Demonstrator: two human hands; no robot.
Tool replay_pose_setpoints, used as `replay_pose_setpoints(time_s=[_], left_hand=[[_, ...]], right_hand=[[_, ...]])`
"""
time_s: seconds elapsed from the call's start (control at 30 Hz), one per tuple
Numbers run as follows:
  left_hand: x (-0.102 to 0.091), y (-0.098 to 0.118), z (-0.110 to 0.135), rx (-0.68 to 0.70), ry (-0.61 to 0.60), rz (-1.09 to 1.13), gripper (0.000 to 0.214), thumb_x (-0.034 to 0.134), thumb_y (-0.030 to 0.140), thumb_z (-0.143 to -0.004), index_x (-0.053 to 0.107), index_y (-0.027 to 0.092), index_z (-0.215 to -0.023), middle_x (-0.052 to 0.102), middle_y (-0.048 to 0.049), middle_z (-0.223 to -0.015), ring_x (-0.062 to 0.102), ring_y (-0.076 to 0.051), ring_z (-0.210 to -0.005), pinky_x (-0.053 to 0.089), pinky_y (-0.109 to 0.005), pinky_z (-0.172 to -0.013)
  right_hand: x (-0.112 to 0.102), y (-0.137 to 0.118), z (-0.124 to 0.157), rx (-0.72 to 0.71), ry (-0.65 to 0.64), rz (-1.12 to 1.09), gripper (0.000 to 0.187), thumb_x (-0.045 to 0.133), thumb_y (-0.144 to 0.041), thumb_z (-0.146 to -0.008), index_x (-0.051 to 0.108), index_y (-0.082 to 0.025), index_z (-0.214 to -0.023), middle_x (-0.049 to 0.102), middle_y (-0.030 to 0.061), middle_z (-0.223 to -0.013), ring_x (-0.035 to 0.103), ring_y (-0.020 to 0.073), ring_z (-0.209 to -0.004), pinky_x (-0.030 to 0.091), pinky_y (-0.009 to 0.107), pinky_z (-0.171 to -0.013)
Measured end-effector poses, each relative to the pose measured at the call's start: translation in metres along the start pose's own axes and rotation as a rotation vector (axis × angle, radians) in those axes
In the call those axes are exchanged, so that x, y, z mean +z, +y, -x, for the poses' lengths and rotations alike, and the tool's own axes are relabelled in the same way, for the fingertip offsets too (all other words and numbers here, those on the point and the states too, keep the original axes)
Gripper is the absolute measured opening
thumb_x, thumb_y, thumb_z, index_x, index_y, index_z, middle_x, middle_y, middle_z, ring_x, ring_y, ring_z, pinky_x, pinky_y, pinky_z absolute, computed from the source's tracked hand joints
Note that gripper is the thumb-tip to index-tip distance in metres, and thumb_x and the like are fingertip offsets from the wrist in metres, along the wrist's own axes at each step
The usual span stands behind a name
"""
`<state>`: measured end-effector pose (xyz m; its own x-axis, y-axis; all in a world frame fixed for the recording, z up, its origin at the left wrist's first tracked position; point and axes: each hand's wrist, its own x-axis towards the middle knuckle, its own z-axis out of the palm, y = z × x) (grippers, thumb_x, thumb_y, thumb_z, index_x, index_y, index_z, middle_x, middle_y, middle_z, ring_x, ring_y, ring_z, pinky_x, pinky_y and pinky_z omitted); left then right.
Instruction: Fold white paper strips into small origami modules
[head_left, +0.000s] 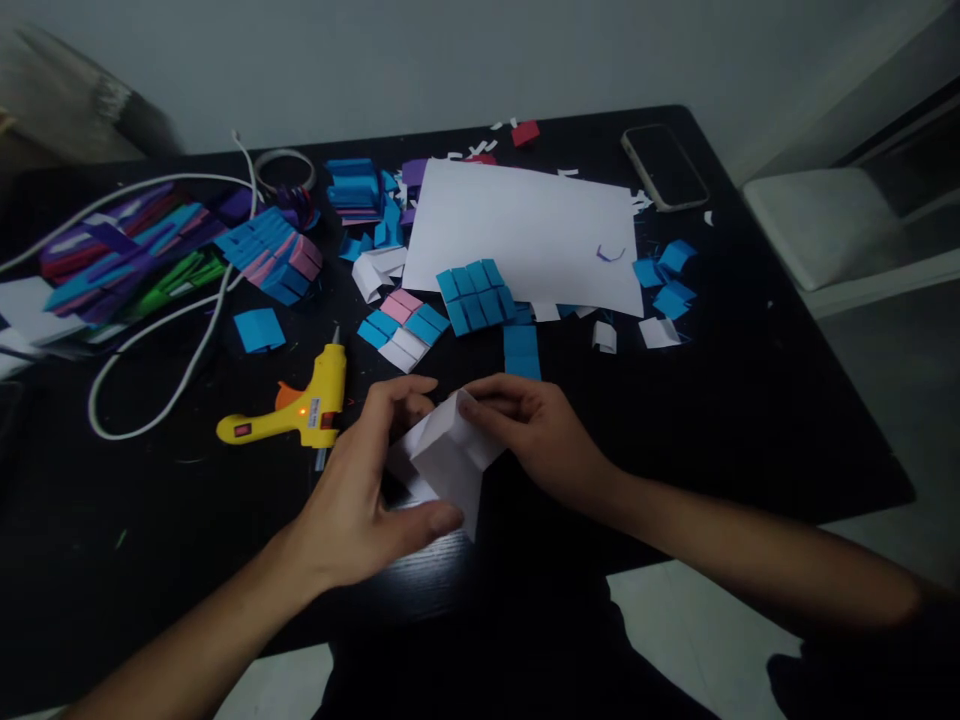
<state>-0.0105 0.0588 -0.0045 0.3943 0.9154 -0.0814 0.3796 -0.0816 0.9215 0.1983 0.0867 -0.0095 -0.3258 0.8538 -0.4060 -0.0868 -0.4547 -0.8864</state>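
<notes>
Reading the head view from left to right, I take the yellow glue gun [328,385] as the datum. Well left of the glue gun, I locate a bundle of coloured paper strips [97,285]. A white cable [133,437] forms a loop left of the glue gun. Nearer its left side lie a blue paper square [259,330] and, farther back, a blue-and-pink paper block [274,255]. The glue gun rests on its side on the black table [172,550], nozzle pointing away from the person, indicator lamp [302,411] lit orange.

Just right of the glue gun, I observe the left hand [367,490]: thumb spread wide from curved fingers, around the folded white paper [448,455]. I cannot tell whether the thumb touches it. Beyond the glue gun, to its right, lie a patchwork panel [405,325], a blue panel [474,297] and a large white sheet [517,225]. Farther right of the glue gun, the right hand [551,440] pinches the paper's upper right edge between thumb and fingers. Far right, beyond the glue gun, lies a phone [665,165].
</notes>
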Motion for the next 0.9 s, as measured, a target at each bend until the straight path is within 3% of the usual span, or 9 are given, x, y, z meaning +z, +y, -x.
replay_pose_setpoints(time_s=[0.13, 0.3, 0.4, 0.5, 0.6, 0.73, 0.9], left_hand=[[-0.003, 0.004, -0.001, -0.063, 0.026, 0.111, 0.054, 0.068, 0.04, -0.089, 0.044, 0.024, -0.135, 0.06, -0.0043, -0.108, 0.059, -0.021, -0.095, 0.047, -0.032, -0.079], [-0.01, 0.003, -0.002, -0.103, 0.011, 0.235, 0.044, 0.063, 0.04, -0.092, 0.051, 0.024, -0.131, 0.06, -0.0016, -0.098, 0.057, -0.018, -0.084, 0.045, -0.028, -0.069], [-0.015, 0.004, -0.003, -0.087, -0.008, 0.211, 0.04, 0.062, 0.041, -0.091, 0.057, 0.023, -0.126, 0.063, -0.0028, -0.097, 0.058, -0.019, -0.083, 0.044, -0.028, -0.067], [-0.016, 0.007, -0.003, -0.034, 0.002, 0.083, 0.038, 0.065, 0.04, -0.089, 0.06, 0.023, -0.123, 0.066, -0.0057, -0.106, 0.061, -0.022, -0.091, 0.046, -0.031, -0.071], [-0.015, 0.008, -0.002, 0.049, 0.024, -0.089, 0.041, 0.069, 0.039, -0.085, 0.061, 0.023, -0.122, 0.067, -0.0073, -0.117, 0.063, -0.026, -0.104, 0.048, -0.035, -0.084], [-0.018, 0.005, -0.001, 0.14, -0.017, -0.219, 0.051, 0.07, 0.037, -0.083, 0.058, 0.023, -0.13, 0.067, -0.0081, -0.124, 0.063, -0.028, -0.111, 0.048, -0.039, -0.092], [-0.021, 0.005, -0.002, 0.285, -0.015, -0.245, 0.048, 0.064, 0.033, -0.084, 0.061, 0.024, -0.131, 0.066, -0.0096, -0.126, 0.061, -0.031, -0.114, 0.047, -0.043, -0.095]], right_hand=[[0.0, -0.002, 0.001, 0.056, 0.017, 0.022, 0.028, 0.079, -0.04, -0.083, 0.067, -0.02, -0.098, 0.072, -0.0007, -0.078, 0.066, 0.0152, -0.071, 0.05, 0.027, -0.065], [-0.003, -0.005, 0.001, 0.092, -0.009, 0.135, 0.023, 0.076, -0.03, -0.084, 0.062, -0.019, -0.097, 0.069, -0.0021, -0.072, 0.06, 0.0132, -0.064, 0.044, 0.025, -0.059], [-0.004, -0.005, 0.002, 0.068, -0.067, 0.174, 0.026, 0.074, -0.023, -0.085, 0.063, -0.02, -0.108, 0.072, -0.0013, -0.074, 0.062, 0.0136, -0.064, 0.044, 0.025, -0.058], [-0.005, -0.003, 0.003, 0.017, -0.102, 0.187, 0.026, 0.074, -0.025, -0.087, 0.067, -0.021, -0.112, 0.077, 0.002, -0.086, 0.071, 0.017, -0.077, 0.05, 0.027, -0.065], [-0.007, 0.001, 0.002, -0.058, -0.084, 0.145, 0.018, 0.077, -0.028, -0.086, 0.073, -0.02, -0.101, 0.079, 0.0042, -0.097, 0.074, 0.0193, -0.09, 0.055, 0.03, -0.077], [-0.007, 0.002, 0.001, -0.085, -0.061, 0.099, 0.014, 0.078, -0.025, -0.085, 0.075, -0.018, -0.097, 0.08, 0.0038, -0.096, 0.075, 0.0178, -0.091, 0.057, 0.03, -0.081], [-0.006, -0.002, 0.002, -0.106, -0.048, 0.102, 0.011, 0.074, -0.02, -0.088, 0.075, -0.018, -0.099, 0.08, 0.0036, -0.096, 0.076, 0.0161, -0.089, 0.059, 0.027, -0.077]])
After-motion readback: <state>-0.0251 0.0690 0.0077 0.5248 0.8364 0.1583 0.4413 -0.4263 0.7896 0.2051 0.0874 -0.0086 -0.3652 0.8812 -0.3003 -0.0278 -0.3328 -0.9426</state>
